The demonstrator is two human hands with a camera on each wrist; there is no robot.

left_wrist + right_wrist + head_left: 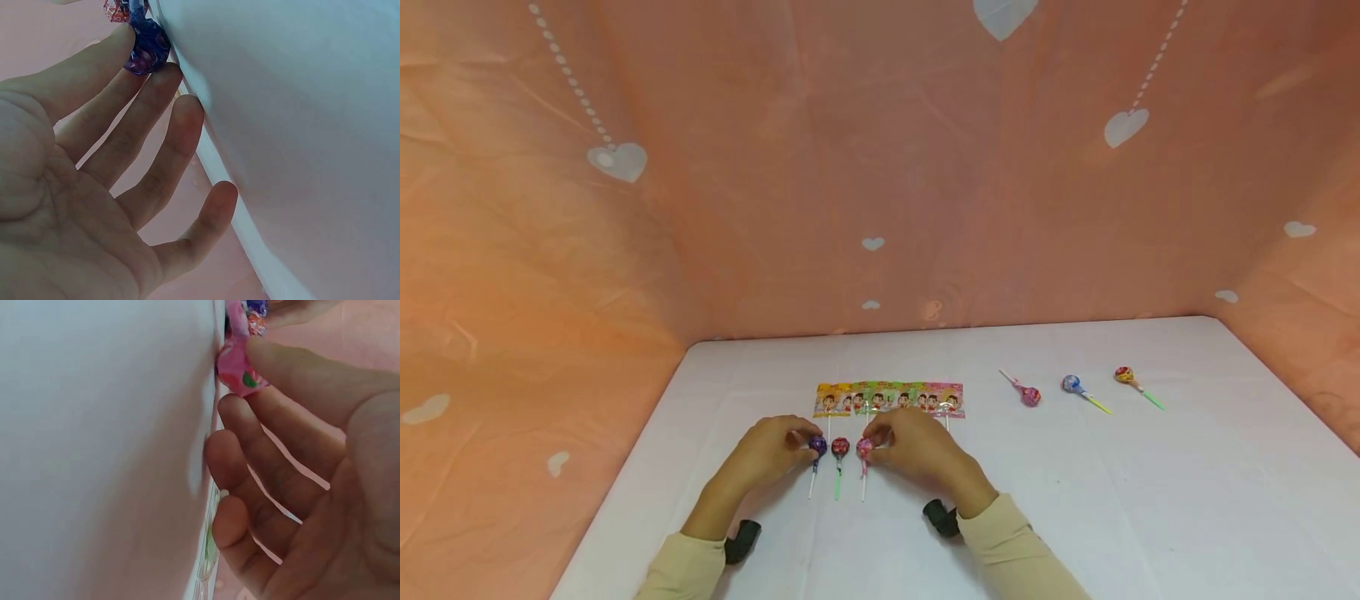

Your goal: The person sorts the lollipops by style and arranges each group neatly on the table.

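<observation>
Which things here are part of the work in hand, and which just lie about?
In hand:
- left hand, touching the purple lolly
- right hand, touching the pink lolly
- red lolly, between them

Lying about:
- packet strip
- three lollies to the right
- white table

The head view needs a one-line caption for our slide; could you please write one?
Left hand pinches a purple lollipop and right hand a pink lollipop, a red lollipop lying between them.

Three wrapped round lollipops (1071, 384) lying apart at right on white tabletop (1150, 500); orange heart-printed cloth backdrop (880, 167) behind.
</observation>
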